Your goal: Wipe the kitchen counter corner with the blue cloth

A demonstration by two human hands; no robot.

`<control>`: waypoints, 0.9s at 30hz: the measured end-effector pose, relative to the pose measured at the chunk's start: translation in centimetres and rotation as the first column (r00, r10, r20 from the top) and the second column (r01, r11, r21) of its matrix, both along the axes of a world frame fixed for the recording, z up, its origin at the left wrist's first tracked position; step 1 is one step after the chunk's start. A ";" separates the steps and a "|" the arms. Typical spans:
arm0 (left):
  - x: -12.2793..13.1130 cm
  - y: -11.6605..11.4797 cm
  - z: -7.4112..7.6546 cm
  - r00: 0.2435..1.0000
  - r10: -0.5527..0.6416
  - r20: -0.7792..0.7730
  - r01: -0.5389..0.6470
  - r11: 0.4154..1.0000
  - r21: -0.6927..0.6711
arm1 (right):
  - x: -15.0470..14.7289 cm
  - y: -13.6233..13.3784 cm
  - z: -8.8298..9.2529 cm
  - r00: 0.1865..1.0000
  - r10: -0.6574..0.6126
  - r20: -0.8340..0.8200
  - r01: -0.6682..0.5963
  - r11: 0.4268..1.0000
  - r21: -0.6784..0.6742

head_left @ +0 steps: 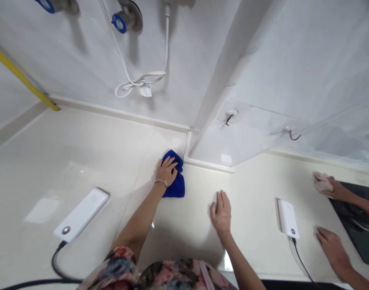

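While the left hand (pixel 166 171) presses flat on a blue cloth (pixel 175 183) at frame centre, the right hand (pixel 221 211) lies open on the counter (pixel 111 161).

Head-worn camera, one view only — looking forward and steeply down over a pale counter.

The lens sits above the person's chest, whose floral garment (pixel 160 276) fills the bottom edge, and faces the corner where the counter (pixel 90 161) meets the tiled wall (pixel 184 60). Both forearms reach away from it, the left hand (pixel 166 171) farther, the right hand (pixel 221 211) nearer. The wide angle bends the wall lines — another person's hands (pixel 331 241) show at the right edge.
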State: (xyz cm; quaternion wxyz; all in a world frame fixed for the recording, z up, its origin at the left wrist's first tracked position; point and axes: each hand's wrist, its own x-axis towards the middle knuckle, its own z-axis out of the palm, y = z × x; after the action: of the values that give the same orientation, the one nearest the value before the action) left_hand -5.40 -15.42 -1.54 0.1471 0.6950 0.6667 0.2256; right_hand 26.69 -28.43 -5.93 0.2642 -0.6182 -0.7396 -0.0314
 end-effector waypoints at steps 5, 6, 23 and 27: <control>0.2 2.3 0.0 0.998 0.009 -0.060 -0.013 0.998 -0.055 | -0.2 0.0 0.6 1.000 -0.007 0.002 0.007 1.000 -0.013; 0.2 3.2 0.1 0.997 -0.002 -0.075 -0.003 0.998 -0.066 | -0.3 0.0 0.7 1.000 -0.010 0.008 0.010 1.000 -0.023; -0.3 13.4 0.4 0.980 -0.164 -0.110 0.160 0.986 -0.038 | -0.2 0.0 1.0 0.998 0.007 0.067 -0.003 0.998 -0.056; 0.0 15.9 0.2 0.986 -0.124 -0.114 0.121 0.992 -0.034 | -0.2 0.0 1.0 0.998 -0.003 0.063 0.007 0.998 -0.066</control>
State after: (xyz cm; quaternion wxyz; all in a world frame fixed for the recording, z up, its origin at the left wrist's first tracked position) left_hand -5.43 0.47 -1.33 0.1312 0.7446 0.6330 0.1662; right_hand 26.44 -28.42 -4.96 0.2201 -0.6271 -0.7467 -0.0271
